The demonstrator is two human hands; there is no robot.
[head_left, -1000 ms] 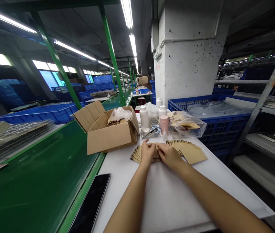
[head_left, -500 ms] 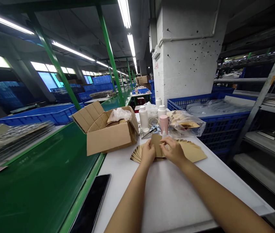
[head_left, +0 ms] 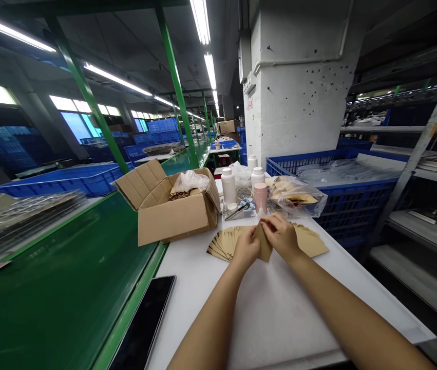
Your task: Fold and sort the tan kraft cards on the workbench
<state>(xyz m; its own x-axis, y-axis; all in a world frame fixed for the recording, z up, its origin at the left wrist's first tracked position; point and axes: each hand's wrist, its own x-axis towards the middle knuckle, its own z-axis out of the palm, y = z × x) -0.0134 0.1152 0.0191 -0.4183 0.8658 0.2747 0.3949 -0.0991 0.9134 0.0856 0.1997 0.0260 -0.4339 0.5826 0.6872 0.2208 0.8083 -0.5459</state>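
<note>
My left hand [head_left: 247, 247] and my right hand [head_left: 280, 236] pinch a single kraft paper pouch [head_left: 263, 243] between them, just above the white work table [head_left: 280, 318]. Its lower edge hangs near the tabletop, and my fingers cover most of its top. A fanned row of overlapping kraft pouches [head_left: 226, 244] lies under my left hand. More of the same fan [head_left: 309, 241] spreads out past my right hand.
An open cardboard box [head_left: 175, 218] stands left of the fan. White bottles [head_left: 228, 186], a pink cup [head_left: 260, 198] and a plastic bag of pouches [head_left: 295, 198] stand behind it. A black phone [head_left: 143, 324] lies by the green conveyor [head_left: 60, 272]. A blue crate [head_left: 341, 205] stands to the right.
My hands have lifted one pouch out of the fan. It stood upright half a second ago and now sits lower and further right, tilted between my fingers.
</note>
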